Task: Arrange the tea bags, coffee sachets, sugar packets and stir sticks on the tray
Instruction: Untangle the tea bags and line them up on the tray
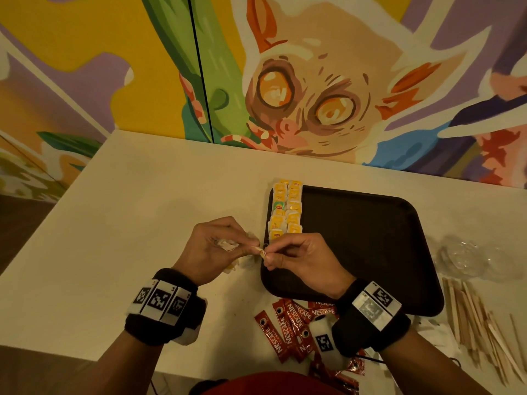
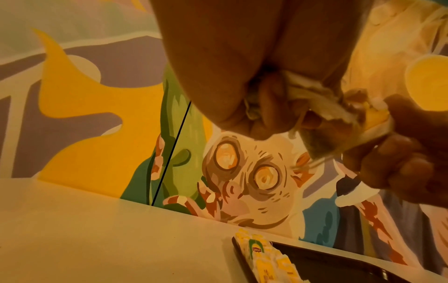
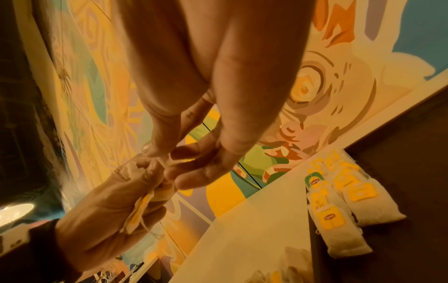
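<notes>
Tea bags (image 1: 286, 208) already fill two rows along the tray's (image 1: 370, 252) left edge. Both hands, left hand (image 1: 216, 246) and right hand (image 1: 299, 258), pinch another tea bag (image 1: 261, 250) between them there. Coffee sachets (image 1: 285, 329) and stir sticks (image 1: 473, 317) wait on the table's (image 1: 114, 223) near edge; sugar I can't spot.

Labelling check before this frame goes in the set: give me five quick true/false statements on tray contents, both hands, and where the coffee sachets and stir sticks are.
1. Tea bags lie in two rows along the left edge of the tray. True.
2. The coffee sachets are already on the tray. False: they lie on the table, near the tray's close edge.
3. The left hand holds a bunch of tea bags. True.
4. The right hand rests flat and holds nothing. False: its fingers pinch a tea bag tag between the two hands.
5. The stir sticks lie on the table, right of the tray. True.
</notes>
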Action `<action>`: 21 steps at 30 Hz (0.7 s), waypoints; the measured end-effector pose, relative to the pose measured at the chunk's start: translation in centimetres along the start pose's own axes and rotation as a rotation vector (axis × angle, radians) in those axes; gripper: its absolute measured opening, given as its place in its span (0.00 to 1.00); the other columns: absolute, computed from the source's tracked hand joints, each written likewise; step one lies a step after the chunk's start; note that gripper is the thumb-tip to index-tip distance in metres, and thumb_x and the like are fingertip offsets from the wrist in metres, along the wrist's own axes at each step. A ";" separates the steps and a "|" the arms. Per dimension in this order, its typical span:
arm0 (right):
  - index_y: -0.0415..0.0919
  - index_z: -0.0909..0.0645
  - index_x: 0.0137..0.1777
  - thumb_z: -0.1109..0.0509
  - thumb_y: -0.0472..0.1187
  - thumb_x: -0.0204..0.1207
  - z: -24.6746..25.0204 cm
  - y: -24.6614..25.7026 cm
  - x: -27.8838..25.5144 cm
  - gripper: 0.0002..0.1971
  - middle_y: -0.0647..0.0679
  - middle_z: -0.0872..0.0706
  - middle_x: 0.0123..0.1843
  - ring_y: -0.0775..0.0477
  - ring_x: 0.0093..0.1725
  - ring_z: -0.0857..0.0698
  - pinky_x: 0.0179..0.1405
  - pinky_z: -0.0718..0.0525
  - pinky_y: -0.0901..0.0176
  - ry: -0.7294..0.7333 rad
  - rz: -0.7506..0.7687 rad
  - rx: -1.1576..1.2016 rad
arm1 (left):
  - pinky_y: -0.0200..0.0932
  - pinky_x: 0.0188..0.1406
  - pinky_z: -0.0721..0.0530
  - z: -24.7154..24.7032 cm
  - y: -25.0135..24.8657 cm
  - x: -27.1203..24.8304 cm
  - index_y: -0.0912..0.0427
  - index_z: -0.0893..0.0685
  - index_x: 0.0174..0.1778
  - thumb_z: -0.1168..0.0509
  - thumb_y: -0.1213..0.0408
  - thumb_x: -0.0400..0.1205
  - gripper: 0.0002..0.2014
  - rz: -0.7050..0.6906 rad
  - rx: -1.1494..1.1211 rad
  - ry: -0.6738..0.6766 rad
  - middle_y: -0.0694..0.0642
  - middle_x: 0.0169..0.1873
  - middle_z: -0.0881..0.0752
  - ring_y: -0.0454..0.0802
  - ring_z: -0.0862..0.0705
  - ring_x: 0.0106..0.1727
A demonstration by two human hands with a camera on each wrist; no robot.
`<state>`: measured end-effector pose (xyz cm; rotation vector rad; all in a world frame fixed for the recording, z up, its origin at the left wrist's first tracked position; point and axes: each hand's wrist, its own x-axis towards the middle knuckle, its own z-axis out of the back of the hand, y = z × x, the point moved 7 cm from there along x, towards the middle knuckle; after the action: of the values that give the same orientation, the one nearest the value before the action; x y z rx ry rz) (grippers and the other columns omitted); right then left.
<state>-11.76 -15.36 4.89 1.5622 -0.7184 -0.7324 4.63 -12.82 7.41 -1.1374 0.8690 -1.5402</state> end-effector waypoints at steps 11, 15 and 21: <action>0.30 0.16 0.53 0.25 0.33 0.74 0.2 0.5 0.1 0.09 0.35 0.10 0.46 0.36 0.42 0.11 0.43 0.10 0.54 -0.032 -0.014 0.027 | 0.37 0.40 0.19 -0.5 0.6 0.2 0.52 0.06 0.41 0.23 0.60 0.70 0.05 0.087 0.036 0.021 0.50 0.36 0.13 0.48 0.15 0.38; 0.34 0.14 0.59 0.23 0.33 0.73 0.5 0.3 -0.1 0.14 0.42 0.09 0.43 0.42 0.40 0.11 0.47 0.10 0.53 -0.056 -0.036 -0.043 | 0.31 0.40 0.21 -1.0 0.2 0.2 0.52 0.06 0.42 0.25 0.57 0.70 0.07 0.071 0.086 0.025 0.48 0.35 0.13 0.45 0.15 0.39; 0.37 0.11 0.49 0.23 0.37 0.74 1.6 0.2 -0.2 0.06 0.42 0.10 0.40 0.44 0.37 0.11 0.45 0.12 0.57 -0.120 -0.043 -0.214 | 0.30 0.39 0.22 -1.3 0.1 0.3 0.54 0.07 0.42 0.25 0.55 0.72 0.08 0.043 0.160 0.056 0.46 0.35 0.13 0.43 0.16 0.39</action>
<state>-13.16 -16.14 4.94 1.3505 -0.6726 -0.9110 3.39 -13.21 6.96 -0.9589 0.7873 -1.5827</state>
